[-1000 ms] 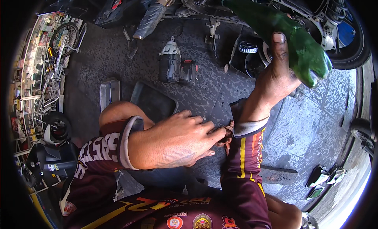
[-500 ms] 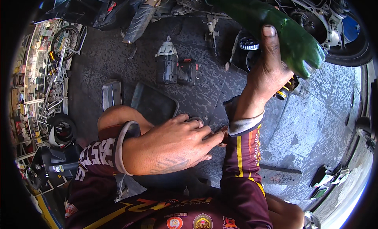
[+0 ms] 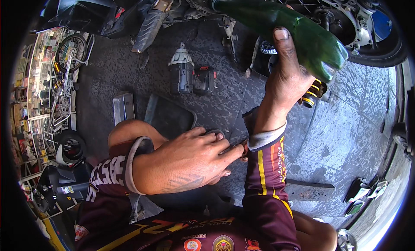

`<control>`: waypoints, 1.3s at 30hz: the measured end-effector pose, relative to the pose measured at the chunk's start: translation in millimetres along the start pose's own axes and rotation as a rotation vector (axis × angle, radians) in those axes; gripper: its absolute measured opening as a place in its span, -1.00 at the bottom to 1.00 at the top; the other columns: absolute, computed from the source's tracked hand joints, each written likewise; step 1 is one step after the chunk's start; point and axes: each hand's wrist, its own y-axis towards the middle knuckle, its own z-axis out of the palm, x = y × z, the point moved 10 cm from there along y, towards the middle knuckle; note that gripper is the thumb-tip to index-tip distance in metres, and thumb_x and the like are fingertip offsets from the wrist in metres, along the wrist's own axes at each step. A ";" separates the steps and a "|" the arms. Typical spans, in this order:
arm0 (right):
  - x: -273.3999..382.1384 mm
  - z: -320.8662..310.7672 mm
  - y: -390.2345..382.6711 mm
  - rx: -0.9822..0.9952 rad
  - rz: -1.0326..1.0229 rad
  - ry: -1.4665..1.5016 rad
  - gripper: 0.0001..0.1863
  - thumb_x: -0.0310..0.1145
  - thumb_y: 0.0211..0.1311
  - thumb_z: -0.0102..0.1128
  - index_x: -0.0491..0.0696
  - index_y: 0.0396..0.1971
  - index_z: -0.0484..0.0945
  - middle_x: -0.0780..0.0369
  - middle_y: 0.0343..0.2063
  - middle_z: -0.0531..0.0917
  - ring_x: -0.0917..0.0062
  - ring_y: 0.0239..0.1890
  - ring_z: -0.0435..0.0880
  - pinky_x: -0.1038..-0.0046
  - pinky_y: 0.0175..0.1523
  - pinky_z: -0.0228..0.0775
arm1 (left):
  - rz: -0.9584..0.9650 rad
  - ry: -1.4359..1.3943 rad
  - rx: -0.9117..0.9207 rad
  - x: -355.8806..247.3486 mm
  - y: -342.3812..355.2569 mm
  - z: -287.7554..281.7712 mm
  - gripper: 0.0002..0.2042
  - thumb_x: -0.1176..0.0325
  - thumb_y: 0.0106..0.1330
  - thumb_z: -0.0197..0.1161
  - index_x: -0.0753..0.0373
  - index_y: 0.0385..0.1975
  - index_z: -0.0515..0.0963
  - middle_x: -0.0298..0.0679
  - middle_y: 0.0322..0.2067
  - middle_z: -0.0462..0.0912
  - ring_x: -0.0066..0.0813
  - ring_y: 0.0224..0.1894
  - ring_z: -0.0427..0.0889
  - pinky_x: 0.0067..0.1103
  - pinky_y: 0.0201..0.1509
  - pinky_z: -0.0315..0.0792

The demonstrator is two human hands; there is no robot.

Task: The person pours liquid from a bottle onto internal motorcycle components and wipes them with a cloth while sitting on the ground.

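My right hand grips a green plastic bottle, thumb along its near side. The bottle lies nearly level, its dented base to the right. Its neck points left, close to metal parts of a motorcycle; whether it touches them I cannot tell. My left hand is low in front of me, fingers curled. Beyond its index fingertip shows a small reddish-brown thing, and a dark rounded edge peeks out above its fingers. What the curled fingers hold is hidden.
A cordless impact wrench lies on the dark tiled floor. Nearer are a black tray and a metal tray. A yellow-striped coil spring part sits beyond my right wrist. Shelves and a bare motorcycle frame stand at left.
My right hand and the bottle have shifted slightly left, the neck a little nearer to me. My left hand keeps about the same place and curl.
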 end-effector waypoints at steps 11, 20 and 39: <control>8.9 -2.6 1.2 -0.008 -0.045 -0.034 -0.60 -0.58 0.07 0.36 -0.25 -0.04 0.52 0.05 -0.11 0.67 0.36 -0.04 0.66 0.35 0.18 0.44 | -0.002 -0.024 0.023 -2.3 -0.7 -0.5 -0.51 0.09 0.35 0.12 0.32 0.15 0.40 -0.22 -0.21 0.62 -0.37 -0.20 0.62 -0.44 -0.05 0.41; 44.7 -9.5 -2.1 -0.048 -0.153 -0.222 -0.60 -0.51 0.12 0.31 -0.31 -0.03 0.53 0.01 -0.08 0.65 0.30 -0.02 0.65 0.26 0.19 0.43 | 0.009 -0.096 -0.014 -5.7 -9.6 -6.4 -0.55 0.16 0.34 0.14 0.35 0.10 0.42 -0.10 -0.18 0.63 -0.27 -0.14 0.65 -0.40 -0.05 0.47; 73.0 4.9 -17.1 -0.059 -0.172 -0.351 -0.61 -0.54 0.11 0.36 -0.30 -0.05 0.54 0.07 -0.09 0.66 0.38 -0.06 0.64 0.35 0.16 0.42 | 0.013 -0.149 -0.075 10.1 -28.7 -3.6 -0.19 0.37 -0.34 0.60 0.36 0.04 0.36 -0.02 -0.29 0.64 -0.01 -0.22 0.70 -0.25 -0.12 0.58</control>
